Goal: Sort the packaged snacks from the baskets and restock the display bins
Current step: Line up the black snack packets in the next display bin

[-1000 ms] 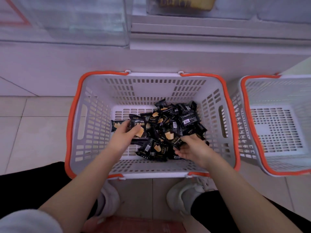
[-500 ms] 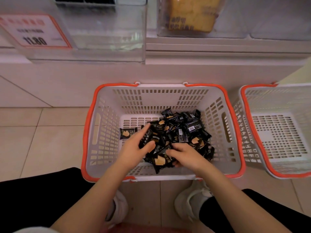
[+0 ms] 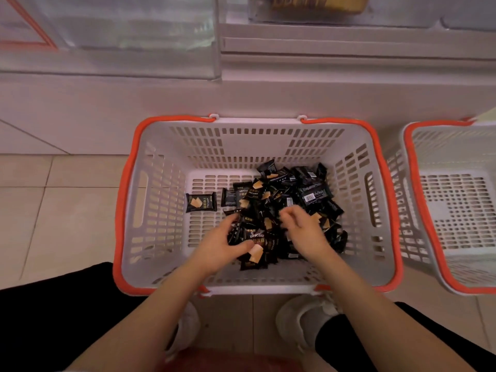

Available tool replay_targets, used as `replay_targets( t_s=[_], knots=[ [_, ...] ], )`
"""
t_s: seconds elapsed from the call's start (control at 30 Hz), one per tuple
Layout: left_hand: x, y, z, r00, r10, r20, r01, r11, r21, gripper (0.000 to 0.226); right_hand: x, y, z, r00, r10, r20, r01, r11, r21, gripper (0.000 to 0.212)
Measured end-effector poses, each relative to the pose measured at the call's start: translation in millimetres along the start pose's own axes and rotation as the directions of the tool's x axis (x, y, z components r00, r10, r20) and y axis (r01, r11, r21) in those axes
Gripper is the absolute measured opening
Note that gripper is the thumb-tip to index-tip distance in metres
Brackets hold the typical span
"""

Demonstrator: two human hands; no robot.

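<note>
A white basket (image 3: 161,200) with orange handles stands on the floor below me. Inside lies a heap of several small black snack packets (image 3: 292,194) printed with a tan biscuit picture. One packet (image 3: 200,202) lies apart at the left of the basket floor. My left hand (image 3: 222,245) is closed around a bunch of packets at the heap's near edge. My right hand (image 3: 303,232) hovers over the heap's middle with its fingers curled and apart, nothing clearly held.
A second white and orange basket (image 3: 456,200), with nothing in it, stands to the right. Clear display bins (image 3: 134,36) sit on the white shelf above, one holding a yellow package (image 3: 316,4). My white shoes (image 3: 303,320) touch the tiled floor beneath.
My left hand has slid toward me and gathered packets at the heap's near edge. My right hand has lifted off the pile. The camera has tipped back down, so less of the shelf shows.
</note>
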State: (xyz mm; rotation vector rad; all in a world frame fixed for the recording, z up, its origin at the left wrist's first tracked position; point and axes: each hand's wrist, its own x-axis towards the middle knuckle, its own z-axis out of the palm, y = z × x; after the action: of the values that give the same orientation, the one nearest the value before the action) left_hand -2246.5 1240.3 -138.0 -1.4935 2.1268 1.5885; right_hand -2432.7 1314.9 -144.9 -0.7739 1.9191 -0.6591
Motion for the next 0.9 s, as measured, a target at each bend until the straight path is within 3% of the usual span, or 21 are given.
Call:
replay_targets(
  t_s=[0.07,0.17,0.27,0.37,0.5,0.6,0.67,0.73,0.8,0.83,0.9],
  knots=[
    [6.3,-1.7,-1.7,0.993,-0.116,0.003,0.115,0.984,-0.134,0.076,16.6,17.4,-18.5,0.987,-0.133,-0.087,0.078,0.884,-0.462,0.026],
    [13.5,-3.5,-3.0,0.988,-0.155,0.008,0.153,0.963,-0.223,0.069,32.1,42.1,-40.8,0.989,0.016,0.145,0.101,0.636,-0.765,0.051],
    [18.9,-6.3,-4.4,0.982,-0.191,-0.008,0.181,0.946,-0.269,0.067,36.1,52.5,-50.3,0.966,0.132,0.222,0.131,0.489,-0.862,0.063],
    [23.6,-8.4,-3.8,0.968,-0.246,-0.038,0.227,0.936,-0.269,0.071,35.1,54.9,-48.5,0.978,0.084,0.189,0.144,0.377,-0.915,0.069],
    [28.4,-8.6,-2.5,0.959,-0.281,-0.048,0.257,0.925,-0.279,0.071,35.3,51.3,-44.4,0.978,-0.057,0.200,0.207,0.225,-0.952,0.051],
    [31.1,-6.7,-3.5,0.960,-0.275,-0.051,0.253,0.932,-0.259,0.068,36.0,50.9,-43.5,0.937,-0.061,0.344,0.350,0.172,-0.921,0.046],
    [32.1,-4.7,-2.7,0.961,-0.272,-0.055,0.250,0.935,-0.253,0.066,33.8,46.8,-40.4,0.927,-0.047,0.372,0.372,0.245,-0.896,0.042],
    [33.3,-3.5,-0.7,0.962,-0.263,-0.076,0.238,0.941,-0.240,0.066,31.6,38.0,-35.3,0.951,-0.061,0.304,0.291,0.514,-0.807,0.037],
    [34.5,-2.6,1.3,0.964,-0.245,-0.105,0.218,0.951,-0.221,0.065,27.5,25.2,-28.6,0.973,-0.014,0.231,0.121,0.881,-0.457,0.026],
    [35.1,-2.9,2.1,0.966,-0.232,-0.112,0.204,0.955,-0.216,0.066,24.4,17.9,-23.5,0.973,0.015,0.228,0.031,0.980,-0.196,0.017],
    [35.5,-3.3,3.8,0.975,-0.198,-0.097,0.172,0.958,-0.230,0.067,19.4,5.0,-11.3,0.975,0.036,0.220,-0.076,0.982,0.174,0.010]
  ],
)
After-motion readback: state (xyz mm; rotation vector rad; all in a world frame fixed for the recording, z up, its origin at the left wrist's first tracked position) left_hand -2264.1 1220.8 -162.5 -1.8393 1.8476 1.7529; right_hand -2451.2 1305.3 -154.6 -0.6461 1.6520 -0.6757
